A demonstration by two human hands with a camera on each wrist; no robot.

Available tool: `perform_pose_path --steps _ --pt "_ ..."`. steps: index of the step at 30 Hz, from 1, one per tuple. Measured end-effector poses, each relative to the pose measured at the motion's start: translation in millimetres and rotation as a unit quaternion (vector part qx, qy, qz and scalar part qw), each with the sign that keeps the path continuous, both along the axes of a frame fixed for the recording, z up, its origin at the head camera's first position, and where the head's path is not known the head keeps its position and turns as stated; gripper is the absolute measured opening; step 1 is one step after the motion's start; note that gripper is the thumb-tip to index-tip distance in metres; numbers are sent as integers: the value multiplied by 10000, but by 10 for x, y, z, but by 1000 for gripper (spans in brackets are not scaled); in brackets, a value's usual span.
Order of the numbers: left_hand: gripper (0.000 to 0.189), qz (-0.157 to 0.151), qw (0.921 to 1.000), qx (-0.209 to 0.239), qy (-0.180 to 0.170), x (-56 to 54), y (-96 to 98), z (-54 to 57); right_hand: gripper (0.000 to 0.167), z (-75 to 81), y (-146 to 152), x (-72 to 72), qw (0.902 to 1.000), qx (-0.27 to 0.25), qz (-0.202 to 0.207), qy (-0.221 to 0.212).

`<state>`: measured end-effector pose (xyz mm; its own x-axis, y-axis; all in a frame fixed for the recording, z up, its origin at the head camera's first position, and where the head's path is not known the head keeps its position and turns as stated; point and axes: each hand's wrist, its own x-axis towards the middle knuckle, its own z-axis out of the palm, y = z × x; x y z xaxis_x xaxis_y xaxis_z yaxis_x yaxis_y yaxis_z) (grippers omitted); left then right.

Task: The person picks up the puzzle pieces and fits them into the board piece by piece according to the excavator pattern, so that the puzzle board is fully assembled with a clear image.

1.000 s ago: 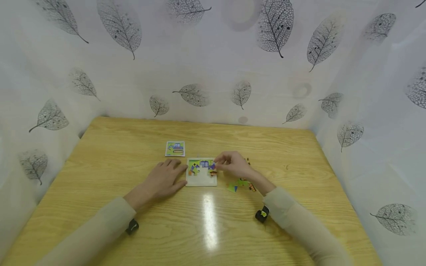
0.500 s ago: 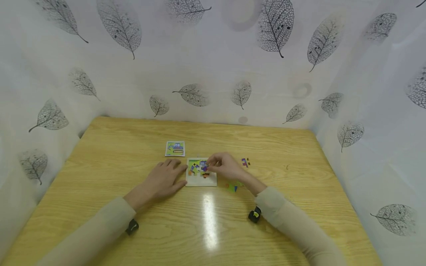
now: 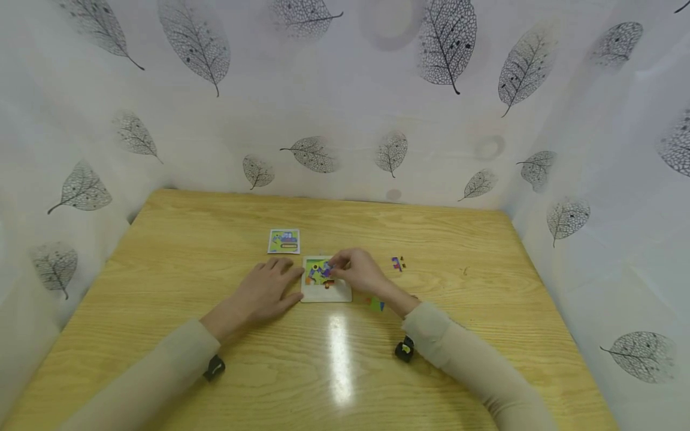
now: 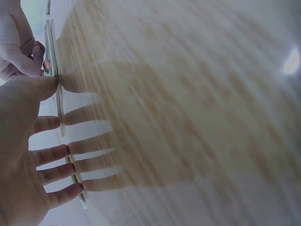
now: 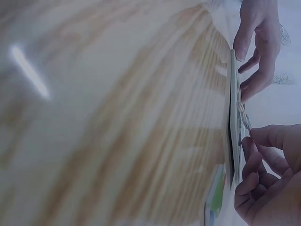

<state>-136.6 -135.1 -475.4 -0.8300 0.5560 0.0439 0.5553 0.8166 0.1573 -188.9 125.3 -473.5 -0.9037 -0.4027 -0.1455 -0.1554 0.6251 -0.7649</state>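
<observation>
A white-bordered puzzle board lies mid-table, its upper left filled with a green and blue picture and its lower part bare. My left hand rests flat at the left of it, fingers spread. In the left wrist view, the thumb touches the board's edge. My right hand is over the board's right half, pinching a small puzzle piece between thumb and index finger. That piece is tilted close over the picture, and the fingers cover part of it in the head view.
A small picture card of a blue vehicle on green lies behind the board, to the left. Loose purple and dark pieces lie right of the board. Green and blue pieces lie nearer, partly hidden by the right forearm. A leaf-print curtain surrounds the table.
My right hand has moved left across the board with the pinched piece, from its right edge toward the middle, uncovering the purple pieces at right. The left hand has stayed still.
</observation>
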Motion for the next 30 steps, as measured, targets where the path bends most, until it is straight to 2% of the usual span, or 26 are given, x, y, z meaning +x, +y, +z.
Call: perform_pose_path --steps 15,25,30 --pt "56 2 10000 -31 27 4 1 12 15 16 -43 22 9998 179 -42 33" --pt "59 -9 10000 -13 35 -4 -9 -10 20 28 -22 50 9985 187 453 232" --pt "60 -10 10000 -35 25 -7 -12 -14 23 10 -36 43 9977 210 575 306"
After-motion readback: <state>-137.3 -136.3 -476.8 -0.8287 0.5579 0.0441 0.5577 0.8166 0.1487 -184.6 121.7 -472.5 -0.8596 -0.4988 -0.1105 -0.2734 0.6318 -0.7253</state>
